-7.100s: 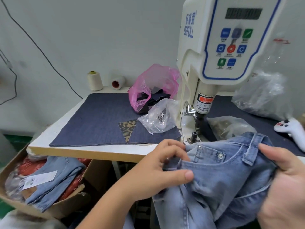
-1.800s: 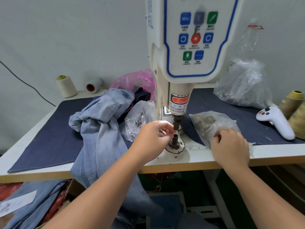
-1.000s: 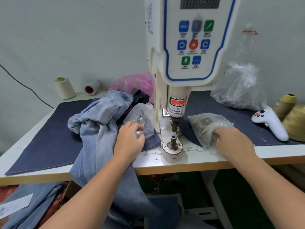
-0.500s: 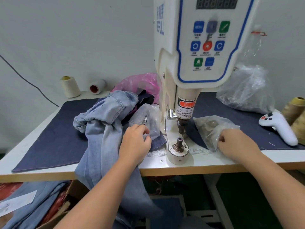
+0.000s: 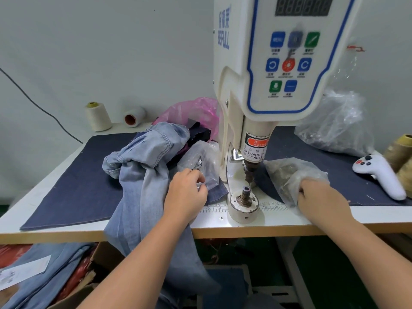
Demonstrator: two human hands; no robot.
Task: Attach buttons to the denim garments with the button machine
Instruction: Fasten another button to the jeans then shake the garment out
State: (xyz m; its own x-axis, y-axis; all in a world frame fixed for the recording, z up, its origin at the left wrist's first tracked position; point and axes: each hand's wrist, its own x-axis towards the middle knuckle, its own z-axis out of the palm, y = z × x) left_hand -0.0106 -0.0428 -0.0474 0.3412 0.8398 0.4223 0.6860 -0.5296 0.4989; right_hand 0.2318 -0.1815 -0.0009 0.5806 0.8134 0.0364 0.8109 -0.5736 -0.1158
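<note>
The white button machine [image 5: 267,90] stands mid-table, its punch above the lower die [image 5: 246,192], which is bare. Light blue denim jeans [image 5: 142,170] lie bunched left of the machine and hang over the table's front edge. My left hand [image 5: 187,195] has its fingers curled at the mouth of a clear bag of small metal parts [image 5: 200,163]. My right hand [image 5: 321,197] grips the near end of a second clear bag of button parts [image 5: 287,172]; the plastic hides its fingertips.
A dark denim mat [image 5: 73,188] covers the table. Behind the jeans sits a pink bag [image 5: 196,110], with two thread cones [image 5: 98,117] at the back left. At the right are a large clear bag [image 5: 334,130], a white controller [image 5: 379,175] and brown cones [image 5: 399,150]. A box of jeans [image 5: 44,270] stands below left.
The jeans went from both hands onto the table. My left hand left the lower die and moved to the left bag; over the last half second both hands stay at their bags.
</note>
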